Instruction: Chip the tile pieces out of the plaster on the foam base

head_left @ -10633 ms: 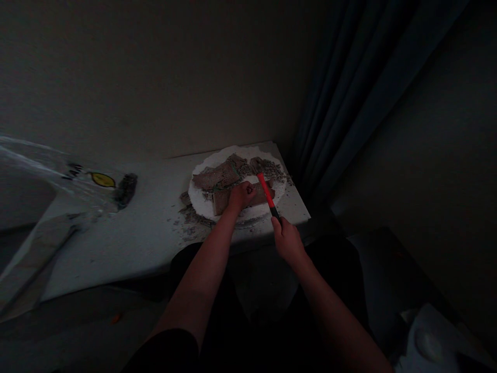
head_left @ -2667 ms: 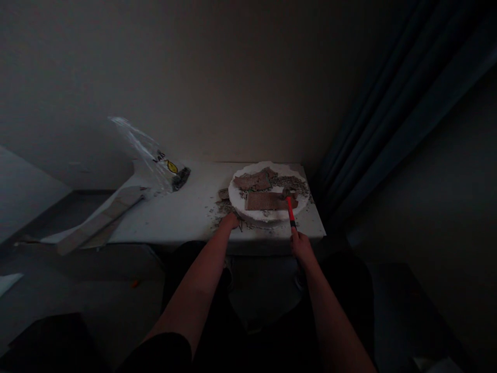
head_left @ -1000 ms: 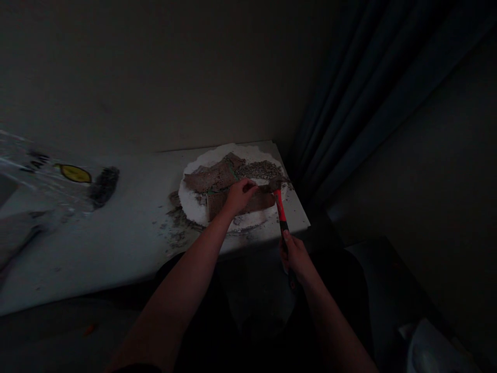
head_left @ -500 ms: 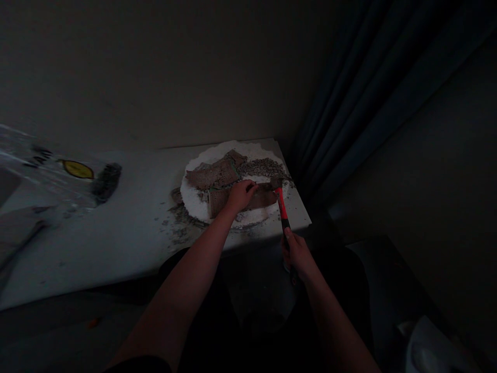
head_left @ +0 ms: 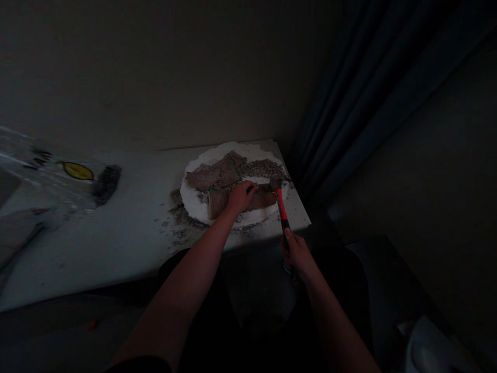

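My right hand [head_left: 297,254] is wrapped around the black grip of a hammer [head_left: 282,208] with a red-and-black handle. The dark hammer head rests at the right part of a flat brown piece [head_left: 266,201], which has a textured surface. Over the middle of that piece, my left hand [head_left: 241,196] is closed with its fingertips pinched together; what they hold is too dark to make out. Behind it lies a second brown textured piece [head_left: 213,175] with a broken edge and a green line. Both pieces lie on a round white scalloped mat [head_left: 196,206].
A heap of grey crumbs [head_left: 262,168] sits on the mat's far right. Crumbs and dust are scattered over the white table [head_left: 135,228]. To the left lies a clear plastic bag [head_left: 50,171] with a yellow mark. A dark curtain [head_left: 373,77] hangs at the right.
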The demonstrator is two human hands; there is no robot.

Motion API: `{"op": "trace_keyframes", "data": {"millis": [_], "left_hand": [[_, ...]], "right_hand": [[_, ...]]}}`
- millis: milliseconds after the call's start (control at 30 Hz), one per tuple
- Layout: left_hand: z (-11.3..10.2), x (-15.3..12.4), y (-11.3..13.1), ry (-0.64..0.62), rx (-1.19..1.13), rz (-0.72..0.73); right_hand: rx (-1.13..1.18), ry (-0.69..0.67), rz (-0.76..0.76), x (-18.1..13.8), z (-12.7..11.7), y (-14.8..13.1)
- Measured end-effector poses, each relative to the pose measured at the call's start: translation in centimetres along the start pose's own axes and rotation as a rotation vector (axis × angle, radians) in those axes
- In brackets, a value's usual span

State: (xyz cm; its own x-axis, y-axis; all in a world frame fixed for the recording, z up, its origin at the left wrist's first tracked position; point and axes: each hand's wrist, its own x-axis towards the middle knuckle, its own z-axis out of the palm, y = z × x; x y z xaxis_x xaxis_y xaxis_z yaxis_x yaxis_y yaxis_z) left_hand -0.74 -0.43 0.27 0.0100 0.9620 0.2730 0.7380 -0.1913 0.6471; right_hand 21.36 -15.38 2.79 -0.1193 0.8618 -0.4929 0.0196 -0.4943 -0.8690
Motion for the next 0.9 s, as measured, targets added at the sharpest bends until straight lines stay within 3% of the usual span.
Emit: {"op": "trace_keyframes", "data": {"millis": [267, 567, 700, 900], "left_hand": [[-0.1, -0.2, 0.2, 0.001, 0.022, 0.02], [0.2, -0.3, 0.1, -0.005, 0.135, 0.067], [0.3, -0.3, -0.1, 0.004, 0.124, 0.063], [0.5, -0.3, -0.3, 0.022, 0.127, 0.074]], "right_hand": [[-0.061, 0.016, -0.024, 0.1, -0.1, 0.0], [-0.379, 0.052, -0.374, -0.7, -0.1, -2.7], [-0.576, 0.076, -0.378, -0.7, 0.7, -2.5], [-0.608, 0.12, -0.357, -0.5, 1.0, -1.7]]}}
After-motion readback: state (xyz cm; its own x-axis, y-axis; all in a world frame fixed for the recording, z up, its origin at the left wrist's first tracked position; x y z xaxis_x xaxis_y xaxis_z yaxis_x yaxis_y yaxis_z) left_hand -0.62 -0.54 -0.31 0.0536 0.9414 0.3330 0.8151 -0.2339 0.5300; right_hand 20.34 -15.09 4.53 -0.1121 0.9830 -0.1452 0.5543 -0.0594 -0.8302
